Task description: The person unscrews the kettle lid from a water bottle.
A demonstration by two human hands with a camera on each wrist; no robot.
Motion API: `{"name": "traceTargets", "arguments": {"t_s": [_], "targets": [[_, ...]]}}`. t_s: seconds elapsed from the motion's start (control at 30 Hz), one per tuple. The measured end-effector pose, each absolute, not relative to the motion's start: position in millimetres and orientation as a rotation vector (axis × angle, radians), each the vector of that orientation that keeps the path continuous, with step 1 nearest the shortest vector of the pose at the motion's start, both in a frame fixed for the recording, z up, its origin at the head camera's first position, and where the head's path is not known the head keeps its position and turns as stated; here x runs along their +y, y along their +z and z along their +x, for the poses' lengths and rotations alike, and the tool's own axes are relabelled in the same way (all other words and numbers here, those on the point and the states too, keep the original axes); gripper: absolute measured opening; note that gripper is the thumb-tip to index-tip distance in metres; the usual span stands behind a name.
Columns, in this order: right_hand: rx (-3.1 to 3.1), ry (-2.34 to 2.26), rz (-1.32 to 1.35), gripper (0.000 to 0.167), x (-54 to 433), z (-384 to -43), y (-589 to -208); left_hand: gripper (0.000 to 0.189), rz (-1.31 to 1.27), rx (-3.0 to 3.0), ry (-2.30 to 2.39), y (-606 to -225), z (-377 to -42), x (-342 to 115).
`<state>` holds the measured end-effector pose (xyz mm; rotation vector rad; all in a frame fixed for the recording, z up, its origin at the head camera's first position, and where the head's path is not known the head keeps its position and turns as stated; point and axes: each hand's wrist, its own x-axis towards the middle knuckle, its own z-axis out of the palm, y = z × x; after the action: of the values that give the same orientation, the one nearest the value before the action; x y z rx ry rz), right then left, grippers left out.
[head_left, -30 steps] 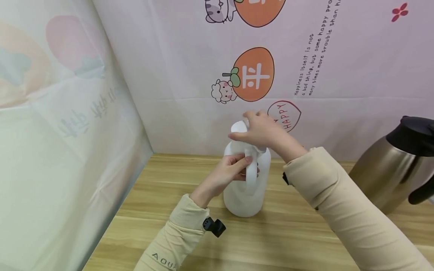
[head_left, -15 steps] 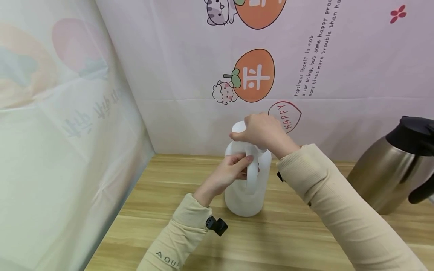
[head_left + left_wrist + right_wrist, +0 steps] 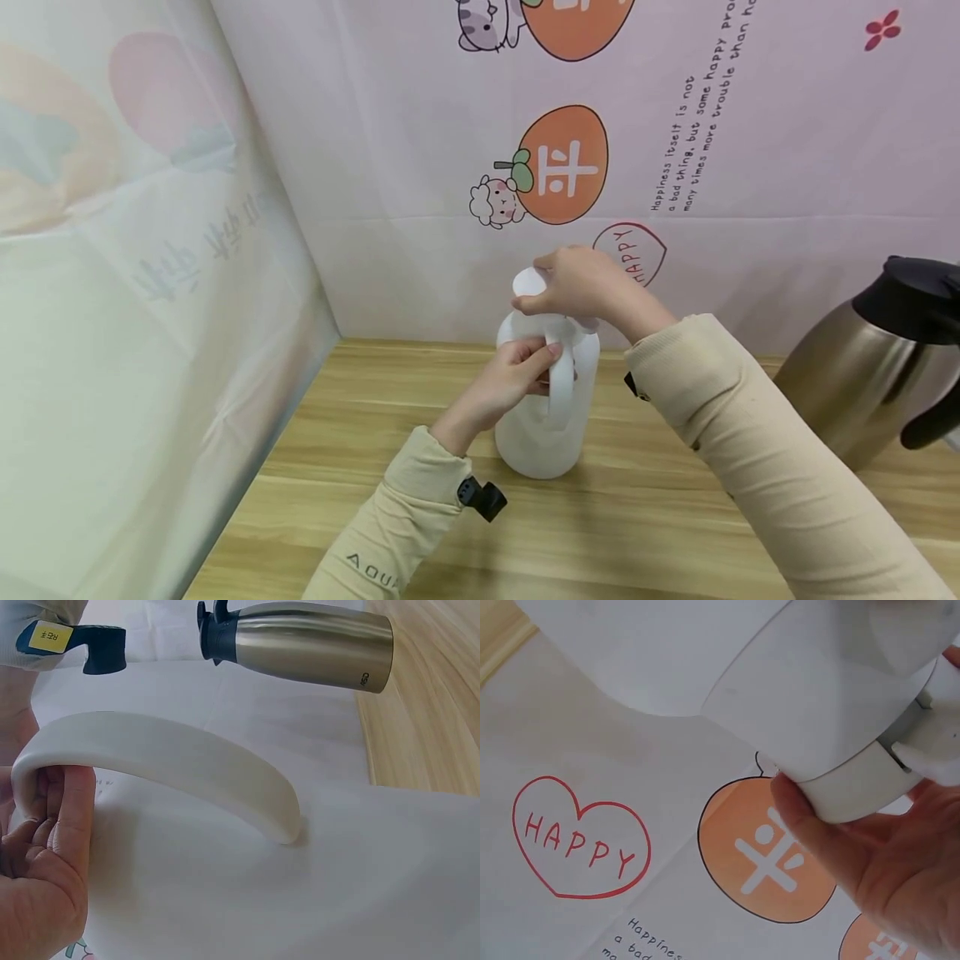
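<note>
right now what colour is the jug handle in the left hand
The handle is plain white, showing best in the left wrist view.

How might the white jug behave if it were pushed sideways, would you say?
The white jug looks stiff, judging by the clean arch of its handle in the left hand. Being taller than it is wide, it might tip if pushed up high. Smooth and rounded, it could also feel slippery.
</note>
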<state>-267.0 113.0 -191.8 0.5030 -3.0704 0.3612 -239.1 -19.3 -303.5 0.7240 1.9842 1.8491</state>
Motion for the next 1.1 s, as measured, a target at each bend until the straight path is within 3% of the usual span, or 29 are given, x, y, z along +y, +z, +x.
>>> {"name": "traceTargets", "arguments": {"t_s": [0.07, 0.47, 0.77, 0.9, 1.1], "targets": [[-3.076, 0.397, 0.527, 0.071, 115, -268, -191, 0.037, 0.718, 1.989, 1.845, -303, -239, -20], [-3.087, 0.526, 0.756, 0.067, 128, -276, -192, 0.039, 0.705, 1.974, 1.856, -303, -236, -20], [-3.066, 0.429, 0.118, 0.089, 101, -251, -198, 0.037, 0.703, 1.974, 1.856, -303, -240, -19], [-3.041, 0.394, 0.076, 0.077, 98, -250, -198, 0.036, 0.699, 1.985, 1.842, -303, -240, -20], [-3.039, 0.464, 0.304, 0.065, 106, -258, -196, 0.036, 0.676, 2.017, 1.844, -302, -237, -19]]}}
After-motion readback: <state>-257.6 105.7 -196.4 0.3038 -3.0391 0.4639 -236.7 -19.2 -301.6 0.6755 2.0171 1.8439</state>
